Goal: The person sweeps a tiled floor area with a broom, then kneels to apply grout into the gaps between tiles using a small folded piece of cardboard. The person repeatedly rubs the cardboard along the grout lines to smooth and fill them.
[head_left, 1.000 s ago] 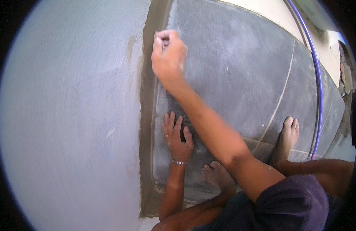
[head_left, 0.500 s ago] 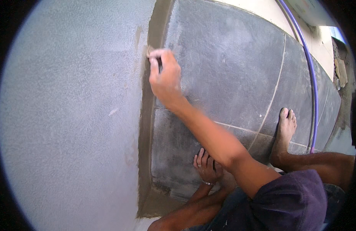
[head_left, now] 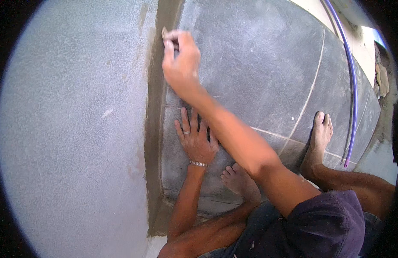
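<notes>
My right hand [head_left: 181, 60] reaches forward, fingers pinched on a small tan piece [head_left: 164, 32] pressed against the top of a wet brown mortar strip [head_left: 153, 129]. The strip runs between dark grey floor tiles [head_left: 259, 64] and a rough pale grey surface [head_left: 70, 129]. My left hand [head_left: 194, 142] lies flat with fingers spread on the nearest tile, just right of the strip. It wears a ring and a wrist bracelet and holds nothing.
My bare feet [head_left: 239, 180] [head_left: 319, 137] rest on the tiles behind my hands. A purple hose [head_left: 351, 86] curves along the right side of the tiled area. Pale joints run between the tiles, and rubble lies at the far right.
My left hand came out from under my right arm and moved forward flat onto the tile. My right hand slid farther up along the mortar strip.
</notes>
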